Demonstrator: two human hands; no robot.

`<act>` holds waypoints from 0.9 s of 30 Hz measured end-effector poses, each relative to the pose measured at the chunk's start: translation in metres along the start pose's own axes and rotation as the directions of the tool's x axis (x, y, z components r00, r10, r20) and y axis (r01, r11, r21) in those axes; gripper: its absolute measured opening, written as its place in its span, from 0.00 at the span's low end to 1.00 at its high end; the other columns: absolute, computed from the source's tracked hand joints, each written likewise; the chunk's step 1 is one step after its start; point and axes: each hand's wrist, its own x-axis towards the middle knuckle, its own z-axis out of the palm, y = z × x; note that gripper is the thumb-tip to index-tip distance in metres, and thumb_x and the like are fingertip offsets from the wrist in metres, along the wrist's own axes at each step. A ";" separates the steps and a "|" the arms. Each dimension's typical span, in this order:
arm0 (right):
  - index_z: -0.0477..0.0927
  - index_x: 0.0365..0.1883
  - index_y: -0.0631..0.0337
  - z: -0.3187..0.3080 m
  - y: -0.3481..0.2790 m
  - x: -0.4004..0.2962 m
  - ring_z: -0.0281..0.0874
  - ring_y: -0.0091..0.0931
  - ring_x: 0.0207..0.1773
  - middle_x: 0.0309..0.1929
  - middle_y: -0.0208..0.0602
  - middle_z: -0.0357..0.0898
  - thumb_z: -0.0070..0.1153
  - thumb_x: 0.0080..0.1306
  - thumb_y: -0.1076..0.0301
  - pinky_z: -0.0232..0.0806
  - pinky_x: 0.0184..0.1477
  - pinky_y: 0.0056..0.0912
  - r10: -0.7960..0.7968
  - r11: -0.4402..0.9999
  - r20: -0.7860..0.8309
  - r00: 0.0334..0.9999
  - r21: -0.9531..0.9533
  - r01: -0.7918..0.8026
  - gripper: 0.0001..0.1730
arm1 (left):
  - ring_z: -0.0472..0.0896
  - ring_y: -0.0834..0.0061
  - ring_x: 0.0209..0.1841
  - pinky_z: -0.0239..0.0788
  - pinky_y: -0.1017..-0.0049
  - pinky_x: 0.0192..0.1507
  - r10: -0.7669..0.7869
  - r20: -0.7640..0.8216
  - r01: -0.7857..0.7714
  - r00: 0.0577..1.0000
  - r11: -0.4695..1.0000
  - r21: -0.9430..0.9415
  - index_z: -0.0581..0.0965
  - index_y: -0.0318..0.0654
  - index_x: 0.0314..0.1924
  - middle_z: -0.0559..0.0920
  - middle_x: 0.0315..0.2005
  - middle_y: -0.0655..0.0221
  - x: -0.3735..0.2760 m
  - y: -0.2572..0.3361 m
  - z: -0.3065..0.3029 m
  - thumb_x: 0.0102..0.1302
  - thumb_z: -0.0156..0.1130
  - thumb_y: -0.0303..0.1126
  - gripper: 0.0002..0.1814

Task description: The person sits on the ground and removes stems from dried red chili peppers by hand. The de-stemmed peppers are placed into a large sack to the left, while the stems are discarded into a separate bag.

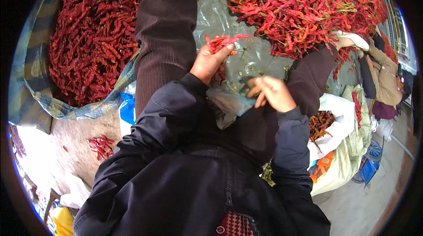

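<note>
My left hand (211, 61) grips a small bunch of dried red chillies (220, 42), the thumb pressed on top and some pods hanging below the fingers. Apart from it, over my bent leg, my right hand (271, 92) is blurred. Its fingers are loosely curled, and I see no pod in them. Beneath both hands lies a clear plastic sheet (243, 42) strewn with bits of stem and green scraps. A large heap of red chillies with stems (307, 8) rises beyond my right hand. Left of my outstretched leg, a checked woven sack (74, 112) holds more red chillies (96, 41).
At right, a white bag (340, 130) holds darker, brownish chillies (320, 123), next to a pale woven sack (358, 156). Another person (383, 74) sits beyond it, near a blue wheeled cart (368, 166). A few chillies (100, 146) lie on the floor at left.
</note>
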 end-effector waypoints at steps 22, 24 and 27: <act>0.80 0.41 0.63 -0.003 0.083 -0.046 0.76 0.18 0.23 0.29 0.31 0.81 0.51 0.70 0.63 0.66 0.23 0.21 -0.552 0.761 -0.632 0.544 -0.115 0.638 0.12 | 0.68 0.53 0.61 0.62 0.65 0.61 0.864 0.131 0.248 0.486 -0.281 0.927 0.69 0.32 0.60 0.71 0.56 0.47 -0.184 0.243 -0.235 0.52 0.70 0.50 0.41; 0.80 0.40 0.64 -0.011 0.087 -0.043 0.76 0.19 0.23 0.27 0.33 0.81 0.52 0.69 0.63 0.67 0.23 0.22 -0.604 0.735 -0.584 0.543 -0.144 0.662 0.13 | 0.74 0.55 0.53 0.65 0.63 0.57 0.839 0.212 0.063 0.502 -0.280 0.958 0.76 0.34 0.50 0.78 0.47 0.51 -0.209 0.221 -0.201 0.54 0.69 0.44 0.27; 0.79 0.40 0.67 -0.005 0.085 -0.043 0.77 0.21 0.23 0.27 0.34 0.80 0.52 0.69 0.65 0.68 0.24 0.25 -0.622 0.696 -0.557 0.550 -0.071 0.715 0.12 | 0.78 0.58 0.45 0.68 0.65 0.50 0.808 0.539 -0.220 0.239 -0.496 0.840 0.79 0.36 0.39 0.81 0.38 0.58 -0.242 0.210 -0.114 0.59 0.64 0.32 0.10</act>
